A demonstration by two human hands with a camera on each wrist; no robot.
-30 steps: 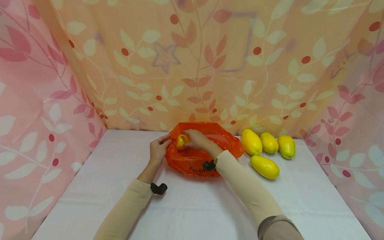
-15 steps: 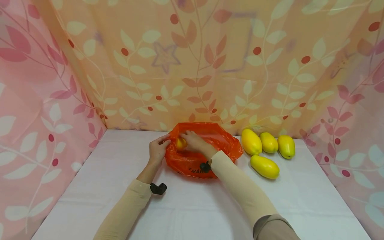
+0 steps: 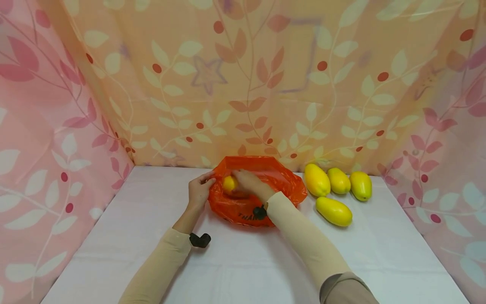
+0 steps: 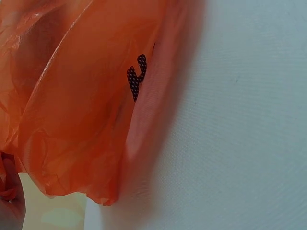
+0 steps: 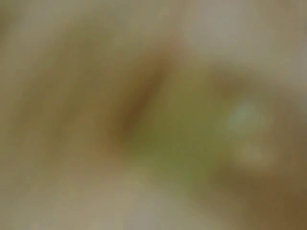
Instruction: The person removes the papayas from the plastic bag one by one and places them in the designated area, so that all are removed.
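Observation:
An orange-red plastic bag with dark lettering stands with its mouth spread on the white table. At its left rim, my left hand pinches the plastic between thumb and fingers; in the left wrist view the bag's side fills the left half. My right hand reaches into the mouth from the right, its fingers around the right end of a yellow mango. That mango lies inside the bag near the left wall. The right wrist view is a blur with a yellow-green patch.
Several yellow mangoes lie to the right of the bag, the closest one beside its right rim and another nearer the front. Patterned cloth walls enclose the table at the back and sides.
My right hand has lowered slightly into the bag with the mango, which sits a little lower. My left hand keeps its grip on the rim.

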